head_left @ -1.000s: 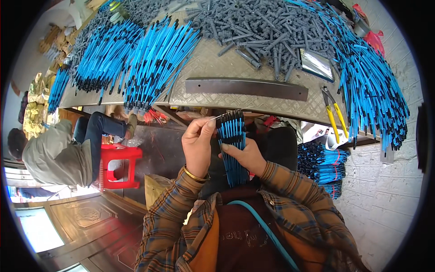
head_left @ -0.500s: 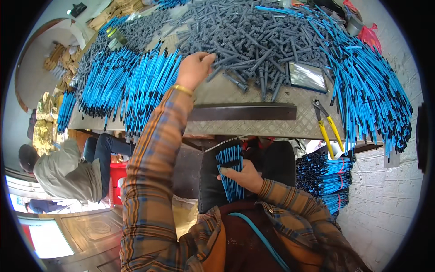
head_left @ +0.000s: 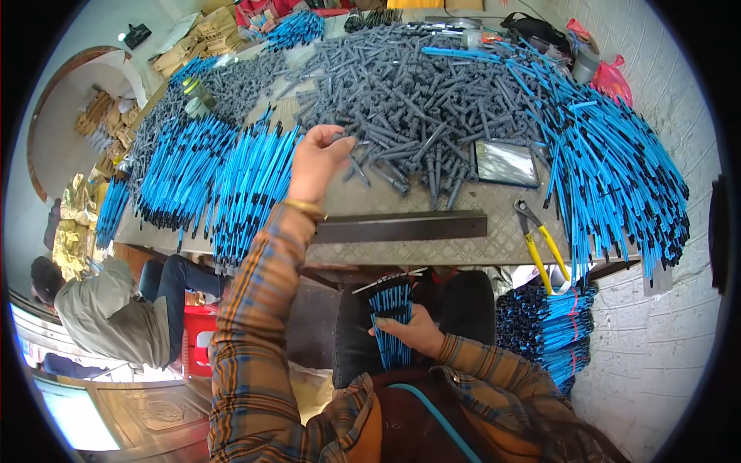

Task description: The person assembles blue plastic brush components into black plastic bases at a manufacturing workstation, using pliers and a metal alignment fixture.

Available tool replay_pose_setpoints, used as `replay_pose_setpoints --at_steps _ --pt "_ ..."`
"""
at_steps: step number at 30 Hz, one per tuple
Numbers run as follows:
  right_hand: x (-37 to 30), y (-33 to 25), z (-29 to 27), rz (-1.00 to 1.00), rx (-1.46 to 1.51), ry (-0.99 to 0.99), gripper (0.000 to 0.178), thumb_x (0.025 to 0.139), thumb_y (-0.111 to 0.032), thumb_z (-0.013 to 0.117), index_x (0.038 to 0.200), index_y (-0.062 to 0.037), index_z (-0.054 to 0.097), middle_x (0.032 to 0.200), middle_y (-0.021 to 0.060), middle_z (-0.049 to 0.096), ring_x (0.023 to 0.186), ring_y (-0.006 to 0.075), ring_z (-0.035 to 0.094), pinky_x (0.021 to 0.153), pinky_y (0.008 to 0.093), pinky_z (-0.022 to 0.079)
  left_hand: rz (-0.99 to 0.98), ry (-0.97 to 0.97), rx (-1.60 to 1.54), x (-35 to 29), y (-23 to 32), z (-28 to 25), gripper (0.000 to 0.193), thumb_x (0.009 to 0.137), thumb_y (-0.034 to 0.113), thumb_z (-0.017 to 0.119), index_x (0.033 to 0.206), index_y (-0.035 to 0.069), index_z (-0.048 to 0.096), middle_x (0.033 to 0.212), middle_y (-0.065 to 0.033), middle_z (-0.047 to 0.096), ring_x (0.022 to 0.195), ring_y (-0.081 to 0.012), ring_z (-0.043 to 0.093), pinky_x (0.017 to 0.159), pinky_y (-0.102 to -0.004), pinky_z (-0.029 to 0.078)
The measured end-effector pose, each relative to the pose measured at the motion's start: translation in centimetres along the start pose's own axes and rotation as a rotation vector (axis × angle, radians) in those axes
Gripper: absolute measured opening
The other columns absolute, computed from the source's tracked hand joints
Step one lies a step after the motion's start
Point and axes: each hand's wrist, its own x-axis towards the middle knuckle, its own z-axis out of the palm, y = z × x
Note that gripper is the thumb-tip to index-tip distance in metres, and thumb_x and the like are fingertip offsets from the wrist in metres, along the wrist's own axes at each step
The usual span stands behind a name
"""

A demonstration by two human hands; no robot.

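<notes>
My left hand (head_left: pixel 318 163) is raised at the near edge of a big heap of grey plug-like plastic pieces (head_left: pixel 440 100). Its thumb and forefinger close on a small grey bit, mostly hidden by the fingers. Below the table edge, my right hand (head_left: pixel 417 330) grips a fanned bundle of thin blue sticks (head_left: pixel 392 309) in front of my body, thumb lying across them. Left of my left hand lie rows of blue sticks with black ends (head_left: pixel 251 181).
A dark metal bar (head_left: pixel 401 226) lies along the table front. Yellow-handled pliers (head_left: pixel 544 247) and a glossy flat packet (head_left: pixel 505 163) are to its right, by another blue stick pile (head_left: pixel 617 170). Tied bundles (head_left: pixel 552 328) are stacked below. A person (head_left: pixel 116 309) sits at left.
The view has tilted up, showing more of the table's far side. My left hand's thumb and forefinger have closed at the heap. The right hand still holds its bundle.
</notes>
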Motion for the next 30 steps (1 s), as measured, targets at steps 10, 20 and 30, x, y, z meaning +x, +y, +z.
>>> replay_pose_setpoints --at_steps 10,20,30 --pt "1.3 -1.4 1.7 0.028 -0.123 0.008 0.023 0.083 -0.019 0.061 0.096 -0.0006 0.058 0.083 0.0077 0.063 0.075 0.0151 0.063 0.064 0.0269 0.052 -0.433 -0.362 -0.952 -15.3 -1.4 -7.1 0.036 0.085 0.008 0.057 0.119 0.001 0.049 0.100 -0.0119 0.060 0.091 -0.0277 0.062 0.072 -0.0317 0.054" --pt "1.8 -0.8 3.4 0.007 -0.151 0.018 0.023 0.083 -0.021 0.062 0.094 -0.0008 0.058 0.081 0.0067 0.062 0.072 0.0152 0.063 0.062 0.0263 0.051 -0.468 -0.437 -0.982 -17.9 -4.1 -8.2 0.028 0.087 0.012 0.055 0.113 0.002 0.052 0.105 -0.0136 0.060 0.086 -0.0220 0.063 0.075 -0.0304 0.053" --pt "2.1 -1.0 3.5 0.034 -0.176 0.010 0.023 0.082 -0.021 0.063 0.091 -0.0006 0.060 0.079 0.0054 0.062 0.071 0.0138 0.063 0.062 0.0251 0.050 -0.423 -0.500 -0.904 -17.6 -3.9 -8.4 0.027 0.089 0.015 0.051 0.114 0.002 0.051 0.108 -0.0160 0.059 0.080 -0.0193 0.063 0.067 -0.0247 0.051"
